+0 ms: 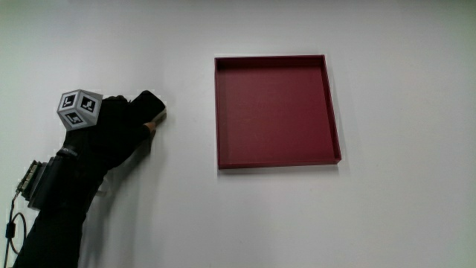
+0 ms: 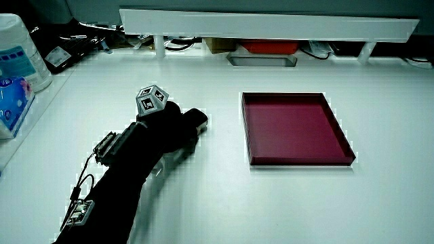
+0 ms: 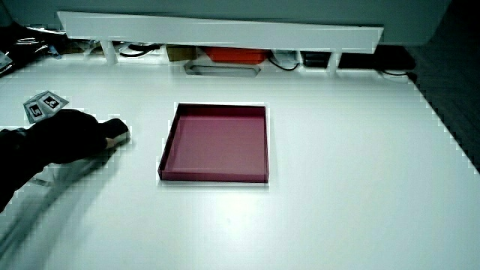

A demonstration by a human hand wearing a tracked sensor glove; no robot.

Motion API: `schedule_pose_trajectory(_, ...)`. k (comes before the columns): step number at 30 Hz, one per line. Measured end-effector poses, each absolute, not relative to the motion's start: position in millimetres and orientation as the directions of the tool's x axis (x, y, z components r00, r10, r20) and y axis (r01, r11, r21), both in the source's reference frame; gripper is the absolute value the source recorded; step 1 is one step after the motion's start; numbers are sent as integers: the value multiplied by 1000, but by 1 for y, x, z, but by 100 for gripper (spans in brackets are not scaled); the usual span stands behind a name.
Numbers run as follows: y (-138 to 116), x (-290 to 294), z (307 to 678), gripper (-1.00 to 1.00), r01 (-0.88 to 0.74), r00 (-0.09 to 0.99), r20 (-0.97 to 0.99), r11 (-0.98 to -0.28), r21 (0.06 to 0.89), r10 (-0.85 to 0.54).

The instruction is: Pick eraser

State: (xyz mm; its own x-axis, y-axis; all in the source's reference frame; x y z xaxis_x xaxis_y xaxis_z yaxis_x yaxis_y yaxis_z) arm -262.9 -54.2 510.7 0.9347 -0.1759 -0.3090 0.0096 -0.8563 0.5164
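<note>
Beside square red tray [image 1: 277, 112], gloved hands [image 1: 123, 126].

— Any words or numbers you can read here?

— None. The patterned cube [image 1: 79, 109] on the back of the hand [image 1: 119, 130] bears only black-and-white block markings, no letters.

— And the container [image 2: 20, 51] at the table's edge in a side view?

— It has a blue label, but the print on it cannot be read.

Main view overhead; side views face the partition [image 2: 271, 27], sharing the tray [image 1: 277, 165].
</note>
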Motion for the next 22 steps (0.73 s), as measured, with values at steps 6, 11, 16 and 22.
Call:
schedule_pose_trajectory(6,-58,-264,501,100,39,908,-380,-870,492,-174)
schedule_pose_trajectory(11,-65,-244,475,100,60,874,-455,-892,448,-170)
schedule_pose_trajectory(16,-70,-217,461,100,85,836,-526,-912,401,-154)
schedule_pose_trajectory(22,-81,-183,454,100,146,850,-526,-944,295,-33)
